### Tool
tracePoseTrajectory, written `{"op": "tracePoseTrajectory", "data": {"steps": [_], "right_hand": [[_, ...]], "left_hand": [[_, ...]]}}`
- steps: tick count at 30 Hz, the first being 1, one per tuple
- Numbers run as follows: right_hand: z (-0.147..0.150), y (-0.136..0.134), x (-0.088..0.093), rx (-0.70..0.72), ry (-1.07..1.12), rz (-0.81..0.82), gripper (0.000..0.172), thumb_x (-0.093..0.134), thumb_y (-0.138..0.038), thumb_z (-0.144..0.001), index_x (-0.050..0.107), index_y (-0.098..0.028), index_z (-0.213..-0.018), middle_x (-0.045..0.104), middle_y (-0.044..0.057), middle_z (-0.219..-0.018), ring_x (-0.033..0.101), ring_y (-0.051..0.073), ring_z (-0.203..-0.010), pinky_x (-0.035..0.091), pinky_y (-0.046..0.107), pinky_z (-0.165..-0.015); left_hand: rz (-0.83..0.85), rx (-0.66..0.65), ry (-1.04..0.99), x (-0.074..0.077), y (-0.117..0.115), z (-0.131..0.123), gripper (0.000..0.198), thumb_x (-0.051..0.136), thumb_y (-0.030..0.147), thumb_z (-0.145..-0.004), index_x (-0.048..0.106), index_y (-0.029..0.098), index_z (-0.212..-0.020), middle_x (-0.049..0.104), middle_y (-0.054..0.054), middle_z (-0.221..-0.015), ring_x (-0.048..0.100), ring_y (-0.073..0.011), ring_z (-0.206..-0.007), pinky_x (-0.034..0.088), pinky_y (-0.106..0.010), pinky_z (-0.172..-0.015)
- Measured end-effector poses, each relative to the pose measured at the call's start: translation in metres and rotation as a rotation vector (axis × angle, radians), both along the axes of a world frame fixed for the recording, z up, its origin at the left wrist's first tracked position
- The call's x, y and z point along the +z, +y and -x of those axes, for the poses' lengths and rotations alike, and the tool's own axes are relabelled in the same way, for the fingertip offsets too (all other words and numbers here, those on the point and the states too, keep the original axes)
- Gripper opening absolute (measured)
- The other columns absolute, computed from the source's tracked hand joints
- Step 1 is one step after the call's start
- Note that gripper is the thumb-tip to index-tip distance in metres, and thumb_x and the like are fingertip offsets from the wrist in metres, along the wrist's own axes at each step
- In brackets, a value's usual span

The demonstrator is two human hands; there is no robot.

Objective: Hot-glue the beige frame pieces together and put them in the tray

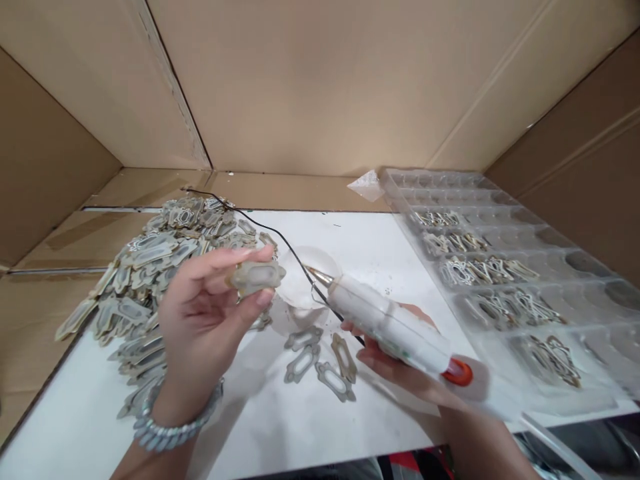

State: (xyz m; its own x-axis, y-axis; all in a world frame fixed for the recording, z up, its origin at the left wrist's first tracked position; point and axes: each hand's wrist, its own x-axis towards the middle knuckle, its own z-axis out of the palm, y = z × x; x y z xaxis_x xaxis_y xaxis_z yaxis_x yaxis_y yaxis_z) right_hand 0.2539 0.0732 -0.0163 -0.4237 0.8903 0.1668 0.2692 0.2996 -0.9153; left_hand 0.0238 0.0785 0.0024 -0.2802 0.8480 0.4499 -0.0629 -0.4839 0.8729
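My left hand (205,313) is closed, pinching a small greyish oblong frame piece (257,275) between thumb and fingers. My right hand (395,363) wraps around a white tube with a pointed metal nozzle (385,320) and a red ring at its rear end. The nozzle points left towards the frame piece, with a gap between them. Below and behind the nozzle stands a whitish round cup (303,310). Several loose frame pieces (334,381) lie on the white table surface (270,417) between my hands.
A large heap of similar frame pieces (150,257) covers the left side. To the right is a clear compartment tray (590,293) with pieces in several pockets. A black cord (265,227) crosses the middle. Cardboard walls (320,87) enclose the back and sides. A clear plastic scrap (367,185) lies at the back.
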Motion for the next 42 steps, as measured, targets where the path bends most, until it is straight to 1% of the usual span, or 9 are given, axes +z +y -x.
{"op": "tracePoseTrajectory", "data": {"steps": [4, 8, 12, 16, 21, 26, 30, 34, 42], "right_hand": [[-0.0032, -0.0005, 0.0048, 0.127, -0.034, 0.011, 0.002, 0.068, -0.019, -0.081, 0.066, -0.02, -0.083, 0.069, 0.002, -0.082, 0.062, 0.016, -0.069, 0.049, 0.025, -0.06], [-0.0016, 0.0008, 0.0071, 0.14, -0.029, 0.0, 0.007, 0.067, -0.018, -0.081, 0.063, -0.02, -0.077, 0.066, 0.001, -0.079, 0.06, 0.015, -0.066, 0.048, 0.025, -0.059], [0.0012, 0.0027, 0.0036, 0.14, -0.075, -0.036, 0.017, 0.066, -0.019, -0.082, 0.055, -0.022, -0.069, 0.061, -0.001, -0.07, 0.056, 0.015, -0.062, 0.045, 0.026, -0.058], [0.0028, 0.0036, 0.0031, 0.088, -0.074, -0.029, 0.013, 0.068, -0.027, -0.079, 0.057, -0.025, -0.072, 0.061, 0.001, -0.069, 0.054, 0.017, -0.058, 0.045, 0.03, -0.054], [0.0028, 0.0023, 0.0049, 0.063, -0.073, -0.01, 0.009, 0.066, -0.024, -0.078, 0.059, -0.024, -0.072, 0.065, 0.001, -0.074, 0.058, 0.019, -0.06, 0.047, 0.031, -0.056], [0.0041, 0.0011, 0.0061, 0.077, -0.065, -0.032, 0.014, 0.067, -0.023, -0.078, 0.055, -0.025, -0.07, 0.061, 0.0, -0.071, 0.055, 0.017, -0.059, 0.044, 0.03, -0.055], [0.0046, 0.0013, 0.0064, 0.069, -0.062, -0.022, 0.014, 0.065, -0.021, -0.077, 0.054, -0.024, -0.069, 0.058, 0.0, -0.068, 0.054, 0.017, -0.057, 0.042, 0.03, -0.054], [0.0047, 0.002, 0.0058, 0.073, -0.062, -0.001, 0.016, 0.063, -0.02, -0.076, 0.05, -0.024, -0.067, 0.055, -0.001, -0.066, 0.052, 0.017, -0.056, 0.04, 0.03, -0.052], [0.0043, 0.0006, 0.0036, 0.074, -0.075, -0.028, 0.022, 0.06, -0.018, -0.078, 0.044, -0.024, -0.064, 0.049, -0.002, -0.066, 0.046, 0.015, -0.055, 0.036, 0.028, -0.052]], "left_hand": [[-0.012, -0.011, 0.018, 0.0024, -0.0036, -0.0018, 0.033, 0.083, 0.013, -0.077, 0.072, 0.034, -0.099, 0.076, 0.009, -0.101, 0.073, -0.0142, -0.104, 0.059, -0.027, -0.097], [0.032, 0.016, 0.023, 0.0032, -0.0049, -0.0031, 0.031, 0.085, 0.015, -0.075, 0.07, 0.034, -0.095, 0.077, 0.009, -0.098, 0.073, -0.0164, -0.103, 0.057, -0.034, -0.102], [0.026, 0.028, 0.015, 0.0021, -0.005, -0.0053, 0.031, 0.086, 0.018, -0.073, 0.069, 0.032, -0.094, 0.077, 0.008, -0.097, 0.074, -0.0182, -0.102, 0.056, -0.036, -0.104], [0.05, 0.057, 0.02, 0.0012, -0.006, -0.0062, 0.029, 0.087, 0.022, -0.072, 0.068, 0.032, -0.092, 0.076, 0.007, -0.091, 0.075, -0.0193, -0.101, 0.055, -0.037, -0.104], [0.044, 0.043, 0.074, 0.0017, -0.0069, -0.0042, 0.028, 0.086, 0.021, -0.074, 0.067, 0.029, -0.093, 0.078, 0.004, -0.093, 0.075, -0.0213, -0.102, 0.058, -0.038, -0.1], [0.018, 0.037, 0.049, 0.0025, -0.0075, -0.0063, 0.027, 0.085, 0.017, -0.074, 0.069, 0.03, -0.091, 0.077, 0.006, -0.093, 0.075, -0.0189, -0.101, 0.058, -0.035, -0.101], [0.038, 0.052, 0.002, 0.0013, -0.0083, -0.007, 0.029, 0.087, 0.019, -0.072, 0.069, 0.032, -0.09, 0.075, 0.007, -0.091, 0.075, -0.0188, -0.101, 0.058, -0.034, -0.1], [0.012, 0.015, 0.054, -0.0017, -0.0086, -0.0025, 0.031, 0.085, 0.014, -0.072, 0.07, 0.032, -0.092, 0.074, 0.006, -0.093, 0.075, -0.0194, -0.101, 0.059, -0.035, -0.099], [-0.023, 0.049, 0.104, -0.0041, -0.0082, 0.0002, 0.032, 0.084, 0.01, -0.072, 0.072, 0.032, -0.091, 0.076, 0.007, -0.096, 0.075, -0.0187, -0.1, 0.061, -0.035, -0.099]]}}
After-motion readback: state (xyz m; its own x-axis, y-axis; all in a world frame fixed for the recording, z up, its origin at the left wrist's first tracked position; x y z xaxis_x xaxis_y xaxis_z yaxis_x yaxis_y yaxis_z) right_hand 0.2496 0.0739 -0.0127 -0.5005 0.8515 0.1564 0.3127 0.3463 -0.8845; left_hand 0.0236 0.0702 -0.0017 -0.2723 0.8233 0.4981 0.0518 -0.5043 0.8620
